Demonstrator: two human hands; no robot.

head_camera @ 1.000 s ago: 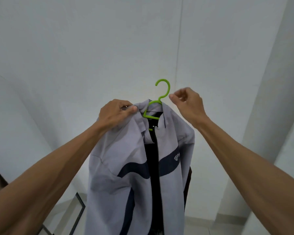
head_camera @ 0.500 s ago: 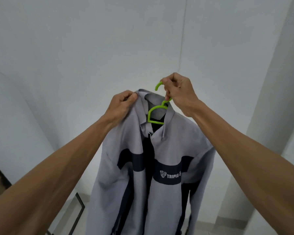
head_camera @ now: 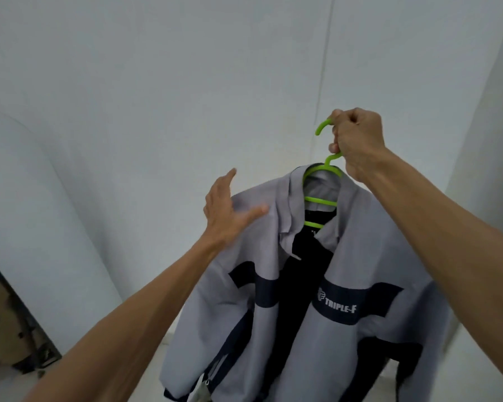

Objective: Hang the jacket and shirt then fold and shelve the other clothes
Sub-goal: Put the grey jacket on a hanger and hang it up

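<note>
The right hand (head_camera: 357, 143) is fisted round the neck of the green hanger (head_camera: 321, 184), fingers curled tight on the stem just under the hook, whose tip curves out to the left of the knuckles. It holds the hanger up in the air in front of the white wall (head_camera: 157, 82). The left hand (head_camera: 227, 216) is spread flat, fingers straight and apart, its thumb lying on the jacket's left shoulder; the other fingers point up past the shoulder edge, and whether they touch the cloth cannot be told.

The jacket (head_camera: 302, 285) hangs from the hanger, grey with dark navy bands across the chest and a dark lining. Its front is open, the collar folded out on both sides, and the hanger's crossbars show in the neck opening. White lettering on the navy band reads "TRIPLE-F". The hem runs out of view at the bottom.

A dark frame (head_camera: 18, 314) leans at the lower left edge.
</note>
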